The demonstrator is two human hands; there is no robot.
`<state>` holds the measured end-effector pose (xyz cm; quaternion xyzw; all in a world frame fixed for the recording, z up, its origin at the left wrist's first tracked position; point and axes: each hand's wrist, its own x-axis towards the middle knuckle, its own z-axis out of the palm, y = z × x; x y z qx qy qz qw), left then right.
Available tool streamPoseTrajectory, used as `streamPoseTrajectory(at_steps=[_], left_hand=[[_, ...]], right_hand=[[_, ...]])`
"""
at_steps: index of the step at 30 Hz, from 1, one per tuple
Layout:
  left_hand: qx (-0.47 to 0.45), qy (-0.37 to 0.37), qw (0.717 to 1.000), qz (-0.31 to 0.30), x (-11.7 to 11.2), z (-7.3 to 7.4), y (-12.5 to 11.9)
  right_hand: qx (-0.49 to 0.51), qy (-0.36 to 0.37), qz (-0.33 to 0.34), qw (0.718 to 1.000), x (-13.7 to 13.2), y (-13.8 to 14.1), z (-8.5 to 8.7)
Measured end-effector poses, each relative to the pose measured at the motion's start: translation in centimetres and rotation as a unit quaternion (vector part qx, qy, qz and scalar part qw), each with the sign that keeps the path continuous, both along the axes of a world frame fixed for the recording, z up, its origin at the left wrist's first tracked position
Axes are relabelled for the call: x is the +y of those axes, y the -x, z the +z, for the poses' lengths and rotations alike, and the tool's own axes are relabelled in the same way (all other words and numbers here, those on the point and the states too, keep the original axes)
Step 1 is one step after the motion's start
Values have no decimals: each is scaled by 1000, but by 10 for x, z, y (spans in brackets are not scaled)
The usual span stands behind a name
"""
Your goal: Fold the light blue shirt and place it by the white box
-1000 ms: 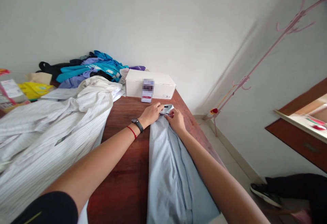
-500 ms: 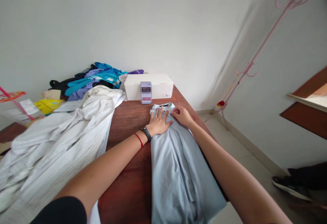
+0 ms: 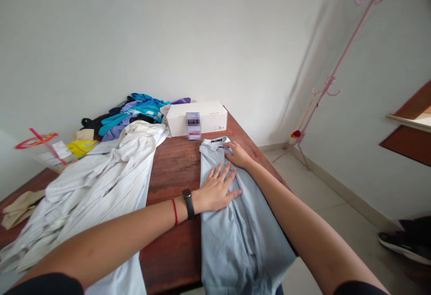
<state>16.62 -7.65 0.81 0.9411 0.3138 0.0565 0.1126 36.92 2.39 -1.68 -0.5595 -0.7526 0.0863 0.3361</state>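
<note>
A light blue-grey collared shirt lies lengthwise on the wooden table, its collar at the far end and its lower part reaching the near edge. My left hand rests flat across the upper part of the shirt, fingers spread. It wears a black band and a red cord at the wrist. Beside the collar, at the shirt's right shoulder edge, my right hand lies on the cloth with its fingers loosely bent and apart. Neither hand grips anything that I can see.
White striped clothes spread over the left of the table. Behind them sits a heap of blue, purple and black garments. A white box stands at the back. A pink coat rack rises from the floor at right.
My left hand has slid from near the collar down the shirt towards me. My right hand has gone from pinched fingers at the collar edge to lying looser on the cloth. The view has shifted slightly.
</note>
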Motion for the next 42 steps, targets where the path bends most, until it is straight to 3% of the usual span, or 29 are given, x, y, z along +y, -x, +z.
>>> streamPoseTrajectory(at_steps=[4, 9, 12, 15, 19, 23, 42], left_hand=[[4, 6, 998, -68, -40, 7, 23], [10, 8, 990, -140, -59, 14, 44], [7, 13, 988, -152, -59, 15, 48], [-10, 13, 988, -155, -55, 15, 49], [-20, 29, 983, -181, -51, 17, 52], [-24, 35, 978, -204, -50, 21, 54], [-23, 27, 980, -195, -51, 16, 52]], right_hand=[[32, 6, 6, 999, 2, -2, -1], [38, 5, -5, 999, 2, -2, -1], [31, -6, -33, 999, 0, -2, 3], [3, -3, -108, 994, -1, -7, 10], [-41, 66, -204, 976, -1, -16, 14], [-68, 115, -218, 967, -3, -20, 15], [-42, 154, -228, 961, -9, -18, 18]])
